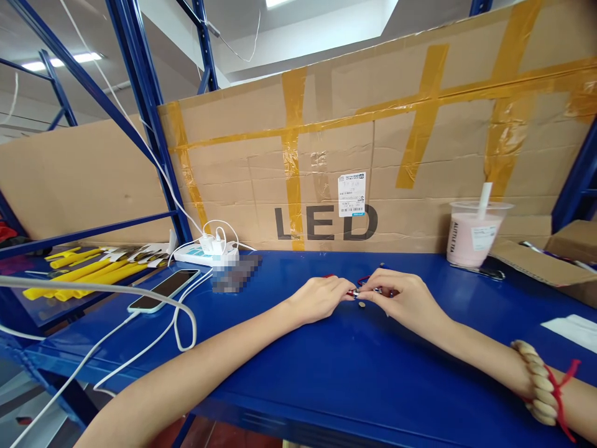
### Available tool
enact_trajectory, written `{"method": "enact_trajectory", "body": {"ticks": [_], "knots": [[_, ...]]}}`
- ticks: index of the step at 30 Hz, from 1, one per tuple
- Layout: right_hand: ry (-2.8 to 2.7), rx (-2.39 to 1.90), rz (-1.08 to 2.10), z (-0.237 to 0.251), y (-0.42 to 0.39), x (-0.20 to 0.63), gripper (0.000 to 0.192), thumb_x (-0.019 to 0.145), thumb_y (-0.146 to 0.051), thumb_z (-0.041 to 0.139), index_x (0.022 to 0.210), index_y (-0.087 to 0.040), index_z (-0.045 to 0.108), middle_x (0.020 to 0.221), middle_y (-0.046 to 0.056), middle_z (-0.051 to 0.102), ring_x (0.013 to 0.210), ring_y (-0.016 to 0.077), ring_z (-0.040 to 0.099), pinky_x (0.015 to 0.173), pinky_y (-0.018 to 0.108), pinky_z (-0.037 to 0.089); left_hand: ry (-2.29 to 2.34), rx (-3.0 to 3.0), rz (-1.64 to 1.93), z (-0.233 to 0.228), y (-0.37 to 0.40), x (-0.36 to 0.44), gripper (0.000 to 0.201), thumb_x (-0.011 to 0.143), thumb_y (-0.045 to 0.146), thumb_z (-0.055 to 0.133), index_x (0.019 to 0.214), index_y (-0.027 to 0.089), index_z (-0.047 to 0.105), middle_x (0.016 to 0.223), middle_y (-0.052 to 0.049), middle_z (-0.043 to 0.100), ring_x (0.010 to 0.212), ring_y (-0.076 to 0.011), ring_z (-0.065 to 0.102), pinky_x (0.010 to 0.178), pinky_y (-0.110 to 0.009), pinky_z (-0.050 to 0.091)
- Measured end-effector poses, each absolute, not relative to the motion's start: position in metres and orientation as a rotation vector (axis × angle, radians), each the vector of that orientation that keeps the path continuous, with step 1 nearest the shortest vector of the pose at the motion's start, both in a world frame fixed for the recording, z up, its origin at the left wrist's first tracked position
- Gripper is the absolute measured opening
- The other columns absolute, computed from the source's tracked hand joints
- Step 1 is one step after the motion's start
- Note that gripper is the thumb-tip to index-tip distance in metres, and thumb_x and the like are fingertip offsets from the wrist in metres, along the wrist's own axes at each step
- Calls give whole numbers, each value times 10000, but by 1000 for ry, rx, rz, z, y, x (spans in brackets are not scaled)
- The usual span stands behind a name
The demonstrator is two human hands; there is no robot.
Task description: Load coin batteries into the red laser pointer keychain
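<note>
Above the blue tabletop, my left hand (319, 298) and my right hand (403, 295) meet fingertip to fingertip, both closed in a pinch. Between them is a small shiny piece with red cord (356, 292); its exact kind is too small to make out, and the fingers cover much of it. A bit of red also shows behind my left hand. Just below the fingertips, a small round, light-coloured piece (362, 305) lies on the tabletop. My right wrist wears a bracelet of large pale beads (536, 382) with a red string tied beside it.
A blue shelf surface (308, 379) backs onto a taped cardboard sheet (247, 180). On the left are a phone (164, 291), a white power strip (205, 254), looping white cables and yellow-handled tools (93, 274). At right stand a pink drink cup (476, 236) and an open carton (536, 255).
</note>
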State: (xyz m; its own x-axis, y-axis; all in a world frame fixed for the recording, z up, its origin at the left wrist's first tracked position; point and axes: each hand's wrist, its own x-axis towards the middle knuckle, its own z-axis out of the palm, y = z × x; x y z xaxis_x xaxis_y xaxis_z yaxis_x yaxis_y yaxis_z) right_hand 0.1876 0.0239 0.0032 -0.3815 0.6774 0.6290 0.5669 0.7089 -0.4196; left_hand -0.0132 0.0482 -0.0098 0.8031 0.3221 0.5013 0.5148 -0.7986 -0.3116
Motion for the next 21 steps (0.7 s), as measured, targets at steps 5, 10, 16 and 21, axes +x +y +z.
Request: {"method": "enact_trajectory", "body": {"ticks": [5, 10, 16, 21], "knots": [[-2051, -1055, 435, 2, 29, 187, 334, 769, -488, 597, 649, -190, 687, 668, 18, 635, 412, 98, 478, 439, 263, 369, -640, -2549, -576, -9, 49, -13, 274, 1007, 285, 295, 998, 131, 521, 836, -59, 666, 766, -169, 658, 736, -261, 512], [-2043, -1113, 680, 6, 30, 188, 367, 715, -527, 629, 650, -169, 685, 653, 17, 654, 377, 84, 467, 427, 251, 375, -626, -2552, -556, -10, 50, -12, 275, 1002, 300, 313, 1023, 123, 523, 850, -65, 670, 770, -170, 661, 759, -275, 516], [-1988, -1163, 800, 7, 28, 186, 403, 657, -565, 661, 624, -164, 690, 518, -1, 606, 372, 84, 426, 432, 252, 354, -597, -2555, -546, -10, 50, -13, 278, 1006, 290, 303, 1032, 124, 525, 927, -79, 675, 826, -166, 664, 810, -285, 515], [-1951, -1195, 842, 7, 28, 185, 405, 623, -580, 684, 609, -175, 696, 423, -26, 527, 372, 90, 410, 433, 252, 341, -596, -2546, -550, -11, 52, -14, 286, 1005, 295, 305, 1035, 125, 533, 928, -84, 679, 834, -176, 670, 787, -291, 527]]}}
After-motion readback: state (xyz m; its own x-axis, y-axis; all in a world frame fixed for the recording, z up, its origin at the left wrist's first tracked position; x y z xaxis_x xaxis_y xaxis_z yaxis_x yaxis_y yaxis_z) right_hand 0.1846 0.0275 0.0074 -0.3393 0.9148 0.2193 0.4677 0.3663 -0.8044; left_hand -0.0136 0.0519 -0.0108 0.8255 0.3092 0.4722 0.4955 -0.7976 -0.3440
